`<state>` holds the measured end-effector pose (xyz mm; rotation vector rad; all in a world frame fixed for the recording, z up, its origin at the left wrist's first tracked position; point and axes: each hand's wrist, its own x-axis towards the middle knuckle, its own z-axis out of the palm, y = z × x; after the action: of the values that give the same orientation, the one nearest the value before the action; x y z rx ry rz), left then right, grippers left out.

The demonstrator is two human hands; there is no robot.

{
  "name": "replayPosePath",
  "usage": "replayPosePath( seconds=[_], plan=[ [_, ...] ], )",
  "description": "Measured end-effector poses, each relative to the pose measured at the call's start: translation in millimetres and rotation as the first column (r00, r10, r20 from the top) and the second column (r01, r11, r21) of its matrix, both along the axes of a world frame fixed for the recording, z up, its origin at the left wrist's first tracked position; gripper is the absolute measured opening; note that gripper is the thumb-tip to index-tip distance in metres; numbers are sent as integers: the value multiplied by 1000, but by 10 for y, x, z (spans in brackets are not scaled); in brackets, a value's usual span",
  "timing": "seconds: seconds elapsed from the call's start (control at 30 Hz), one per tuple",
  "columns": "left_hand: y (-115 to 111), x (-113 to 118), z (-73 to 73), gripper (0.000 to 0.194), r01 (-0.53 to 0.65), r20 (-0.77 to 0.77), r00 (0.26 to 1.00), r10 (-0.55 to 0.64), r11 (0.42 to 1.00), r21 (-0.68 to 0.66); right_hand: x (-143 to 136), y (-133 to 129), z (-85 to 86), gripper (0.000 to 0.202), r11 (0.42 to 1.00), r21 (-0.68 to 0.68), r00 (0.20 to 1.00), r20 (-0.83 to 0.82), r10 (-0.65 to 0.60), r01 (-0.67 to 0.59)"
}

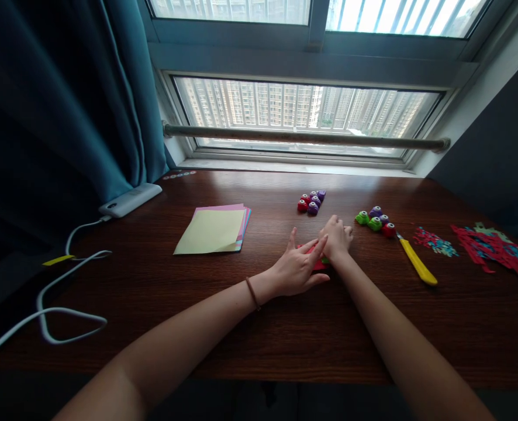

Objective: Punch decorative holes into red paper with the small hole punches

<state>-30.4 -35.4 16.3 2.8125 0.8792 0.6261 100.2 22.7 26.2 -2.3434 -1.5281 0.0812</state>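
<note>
My left hand (297, 267) lies with its fingers spread over a red piece of paper (321, 265), holding it against the table. A band circles the left wrist. My right hand (337, 237) sits just beyond and to the right, its fingers curled in; what they hold, if anything, is hidden. The left fingertips reach beside the right hand. A little green shows at the red paper's edge, and most of that paper is covered. Small red and purple punch-like pieces (312, 202) stand behind the hands, with green, purple and red ones (375, 221) to the right.
Coloured paper sheets (210, 231) are stacked on the left. On the right lie a yellow-handled craft knife (419, 263), tiny paper bits (435, 241) and paper strips (498, 248). A white power bank (130, 200) with a looping cable (44, 304) rests by the curtain (130, 117).
</note>
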Motion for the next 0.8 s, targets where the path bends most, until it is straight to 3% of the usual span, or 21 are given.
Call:
replayPosePath(
  seconds=[0.3, 0.8],
  plan=[
    [-7, 4, 29, 70, -7, -22, 1000, 7, 1000, 18, 17, 10, -80, 28, 999, 16, 997, 63, -32, 31],
    [-37, 13, 31, 73, -15, -23, 1000, 15, 1000, -5, 7, -22, -82, 26, 997, 78, 993, 118, -26, 17]
  ],
)
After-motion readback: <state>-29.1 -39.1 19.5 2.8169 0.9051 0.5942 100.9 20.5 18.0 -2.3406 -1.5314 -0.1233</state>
